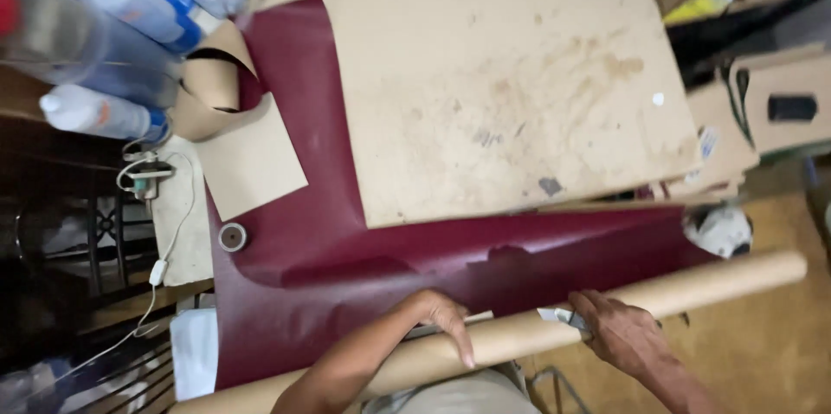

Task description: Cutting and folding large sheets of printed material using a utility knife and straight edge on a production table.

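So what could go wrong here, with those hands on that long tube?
The right hand seems to hold a small blade against the cardboard tube; a slip might nick the left hand pressing nearby. The tube could roll and skew things. The maroon sheet already ripples and may crease.

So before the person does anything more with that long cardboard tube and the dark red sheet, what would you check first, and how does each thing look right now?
1. Left hand steadying the cardboard tube: ok, its fingers lie over the tube.
2. Right hand grip on the small grey tool: ok, held at the tube; what kind of tool it is, cannot tell.
3. Left fingers away from the tool: ok, there is a gap between the hands.
4. Dark red sheet lying flat: not ok, it ripples near the tube.
5. Large cardboard board weighing the sheet down: ok, it rests on it.
6. Tape roll out of the way: ok, at the sheet's far left edge.
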